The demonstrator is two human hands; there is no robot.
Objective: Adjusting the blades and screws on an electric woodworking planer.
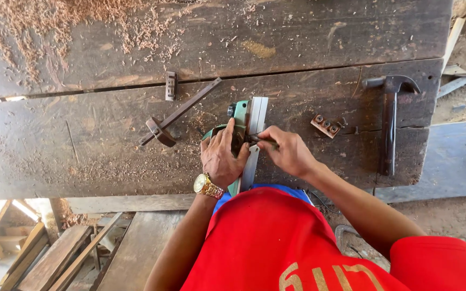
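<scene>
Together, 2 hands, left (220,158) and right (288,152), grip 1 green planer (248,121); 1 hammer (390,116) nearby.

A single view, taken from a camera worn on the person's head, looking almost straight down. The person's red shirt (276,242) fills the lower centre of the frame, close under the lens. Both forearms reach away from the camera toward the middle of the picture. Beyond them the dark wooden worktop (82,145) spans the upper half, seen from near. The ground (459,161) shows along the right edge and stacked planks (55,258) lower left.
</scene>
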